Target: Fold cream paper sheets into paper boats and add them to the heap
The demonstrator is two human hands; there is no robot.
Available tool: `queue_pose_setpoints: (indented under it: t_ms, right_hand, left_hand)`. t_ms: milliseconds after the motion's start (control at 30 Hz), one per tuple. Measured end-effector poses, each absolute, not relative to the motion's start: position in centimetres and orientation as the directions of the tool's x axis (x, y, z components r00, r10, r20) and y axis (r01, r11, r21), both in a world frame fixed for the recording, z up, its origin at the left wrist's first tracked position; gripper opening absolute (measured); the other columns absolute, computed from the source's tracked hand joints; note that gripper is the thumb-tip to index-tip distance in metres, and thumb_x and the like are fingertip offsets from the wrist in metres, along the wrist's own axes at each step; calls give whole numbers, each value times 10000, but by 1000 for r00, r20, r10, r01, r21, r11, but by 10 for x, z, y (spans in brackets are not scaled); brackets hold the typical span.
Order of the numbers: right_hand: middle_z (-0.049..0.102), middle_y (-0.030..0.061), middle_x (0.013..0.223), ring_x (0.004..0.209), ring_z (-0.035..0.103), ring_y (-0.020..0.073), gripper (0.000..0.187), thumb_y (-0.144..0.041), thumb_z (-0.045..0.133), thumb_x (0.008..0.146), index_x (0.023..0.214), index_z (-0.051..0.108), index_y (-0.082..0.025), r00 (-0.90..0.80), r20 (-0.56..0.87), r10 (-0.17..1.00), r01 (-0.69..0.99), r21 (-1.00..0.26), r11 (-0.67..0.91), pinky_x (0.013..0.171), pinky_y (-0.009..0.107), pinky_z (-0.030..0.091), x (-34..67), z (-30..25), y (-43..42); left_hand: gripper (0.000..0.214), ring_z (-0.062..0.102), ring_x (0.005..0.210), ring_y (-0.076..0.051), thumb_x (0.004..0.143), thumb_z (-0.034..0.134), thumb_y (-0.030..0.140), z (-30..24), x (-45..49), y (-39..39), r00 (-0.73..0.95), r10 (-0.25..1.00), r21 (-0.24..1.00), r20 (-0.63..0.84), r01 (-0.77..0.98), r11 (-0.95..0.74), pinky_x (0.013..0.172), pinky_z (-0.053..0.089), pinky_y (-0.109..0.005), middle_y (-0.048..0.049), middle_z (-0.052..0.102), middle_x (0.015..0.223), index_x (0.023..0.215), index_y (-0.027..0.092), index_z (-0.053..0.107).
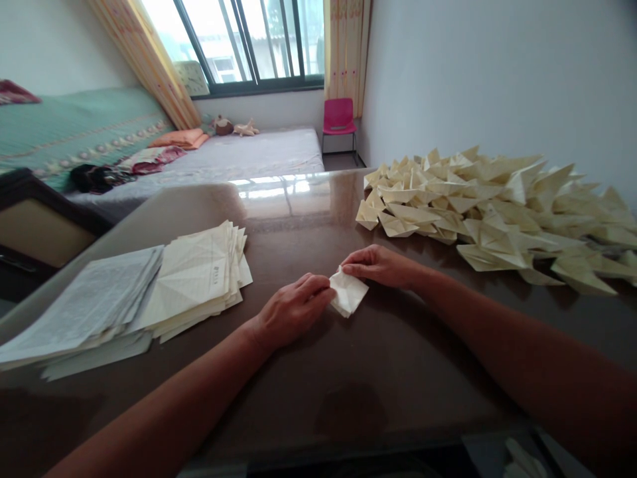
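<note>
A small folded square of cream paper (349, 293) is between my two hands, close over the middle of the brown table (279, 398). My left hand (294, 307) pinches its left edge with thumb and fingers. At the upper corner, my right hand (373, 264) grips the paper between thumb and forefinger. Left of my hands lies a stack of creased cream sheets (199, 272), its top sheet bearing fold lines and some print. To the right is a large heap of folded paper boats (478, 206), several layers deep.
Printed grey sheets (94, 299) lie beside the cream stack at the table's left. Beyond the table are a bed (279, 149), a pink chair (339, 116) and a window (253, 40). A dark wooden chair or cabinet (44, 219) stands at the left.
</note>
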State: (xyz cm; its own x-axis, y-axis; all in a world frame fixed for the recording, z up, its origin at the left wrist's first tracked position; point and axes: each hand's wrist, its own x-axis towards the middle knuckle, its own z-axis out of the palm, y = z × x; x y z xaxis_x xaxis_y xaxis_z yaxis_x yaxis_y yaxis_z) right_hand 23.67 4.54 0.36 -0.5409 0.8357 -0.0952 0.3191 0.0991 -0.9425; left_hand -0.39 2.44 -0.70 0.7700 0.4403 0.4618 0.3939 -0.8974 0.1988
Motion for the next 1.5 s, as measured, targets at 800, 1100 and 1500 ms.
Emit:
queue_pose_setpoints:
  t_ms: [800, 1100, 1500]
  right_hand:
    - [639, -8, 716, 593, 509, 85, 526, -337, 728, 713, 1150, 552, -102, -604, -138, 785, 210, -978, -10, 543, 193, 376, 220, 6, 34]
    - [612, 3, 658, 585, 510, 99, 297, -377, 597, 818, 902, 669, -101, -505, -89, 859, 326, -941, 94, 548, 213, 395, 219, 3, 35]
    - [709, 35, 759, 677, 614, 132, 131, -229, 611, 800, 841, 708, -151, -359, 6, 933, 695, -665, 272, 607, 212, 408, 222, 5, 38]
  left_hand:
    - [190, 579, 628, -162, 863, 529, 388, -6, 1, 18, 682, 612, -41, 400, 680, -732, 520, 300, -273, -9, 608, 731, 841, 199, 516]
    - [165, 618, 812, -161, 886, 511, 257, -9, 2, 21, 681, 633, 74, 368, 657, -750, 584, 408, -242, -22, 650, 935, 1037, 191, 498]
    - [186, 569, 960, -154, 950, 450, 199, -1, -12, 33, 875, 384, -83, 294, 424, -902, 711, 495, -249, -19, 655, 1049, 1017, 211, 622]
